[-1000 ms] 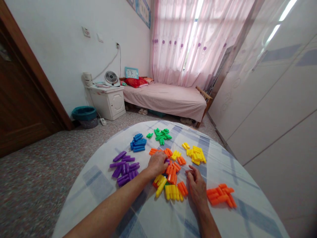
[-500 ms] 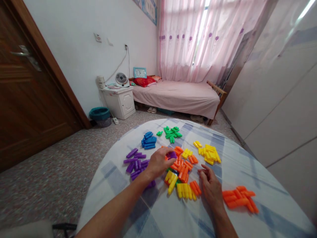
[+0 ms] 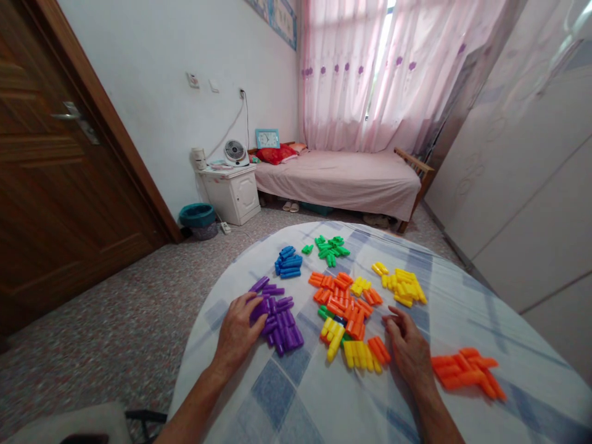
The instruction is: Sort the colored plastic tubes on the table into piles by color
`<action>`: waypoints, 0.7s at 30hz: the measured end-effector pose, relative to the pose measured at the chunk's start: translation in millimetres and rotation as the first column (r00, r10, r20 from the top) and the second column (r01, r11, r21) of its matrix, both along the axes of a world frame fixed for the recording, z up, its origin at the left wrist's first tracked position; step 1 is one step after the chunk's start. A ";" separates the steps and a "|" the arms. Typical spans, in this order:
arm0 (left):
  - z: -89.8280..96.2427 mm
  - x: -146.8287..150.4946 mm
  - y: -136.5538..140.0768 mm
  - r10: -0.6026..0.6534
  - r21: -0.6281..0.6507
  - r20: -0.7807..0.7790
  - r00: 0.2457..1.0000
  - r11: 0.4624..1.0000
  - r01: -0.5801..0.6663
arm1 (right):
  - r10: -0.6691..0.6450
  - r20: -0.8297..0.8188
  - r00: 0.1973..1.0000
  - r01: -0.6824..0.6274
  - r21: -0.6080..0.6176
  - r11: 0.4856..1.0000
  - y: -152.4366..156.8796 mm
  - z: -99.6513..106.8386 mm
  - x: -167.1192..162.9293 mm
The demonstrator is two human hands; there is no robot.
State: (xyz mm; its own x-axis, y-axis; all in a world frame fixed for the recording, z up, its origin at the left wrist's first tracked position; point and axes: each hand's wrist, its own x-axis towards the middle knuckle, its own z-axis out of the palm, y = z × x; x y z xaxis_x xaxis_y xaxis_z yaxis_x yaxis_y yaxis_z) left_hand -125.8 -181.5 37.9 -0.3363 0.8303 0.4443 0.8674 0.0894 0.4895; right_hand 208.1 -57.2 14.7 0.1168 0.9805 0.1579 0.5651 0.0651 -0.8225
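My left hand is at the left edge of a pile of purple plastic toy pieces. Its thumb and fingers close around a purple toy piece, partly hidden by the fingers. Right of that pile lies a mixed cluster of mostly orange pieces, with yellow pieces at its near side and a little green and dark blue. My right hand rests on the table beside this cluster, fingers loosely curled and apart, with nothing seen in them. An orange pair lies just left of it.
On the round table's checked cloth are separate piles: blue, green, yellow and orange. Beyond the table stand a bed, a white cabinet and a bin.
My left hand has moved left from over the mixed cluster to the purple pile, carrying a purple piece. My right hand has stayed in place on the table. The view has shifted slightly.
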 end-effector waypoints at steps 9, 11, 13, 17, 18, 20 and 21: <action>13.5 30.2 3.5 -0.085 0.109 -0.054 0.995 0.990 0.091 | 0.013 -0.024 1.000 -0.012 0.026 1.000 -1.5 0.1 -1.9; 20.6 46.5 11.4 -0.249 0.039 -0.067 0.966 0.967 0.252 | 0.013 -0.024 1.000 -0.012 0.029 0.999 -1.5 -0.2 -2.0; 22.5 63.5 22.9 -0.385 -0.065 -0.069 0.920 0.922 0.381 | 0.015 -0.023 1.000 -0.014 0.030 0.999 -1.4 -0.5 -1.9; 14.1 90.4 50.3 -0.467 -0.228 -0.089 0.880 0.869 0.438 | 0.029 -0.018 0.999 -0.028 0.019 0.999 -0.4 -1.8 -1.0; 11.4 94.9 56.5 -0.476 -0.263 -0.093 0.874 0.859 0.440 | 0.033 -0.016 0.999 -0.033 0.018 0.999 -0.2 -2.1 -0.8; 7.9 101.3 66.8 -0.486 -0.327 -0.096 0.868 0.840 0.434 | 0.033 -0.010 0.999 -0.033 0.017 0.999 0.1 -2.3 -0.5; 7.3 103.3 70.8 -0.486 -0.355 -0.101 0.868 0.833 0.425 | 0.032 -0.006 0.999 -0.032 0.017 0.999 0.2 -2.3 -0.4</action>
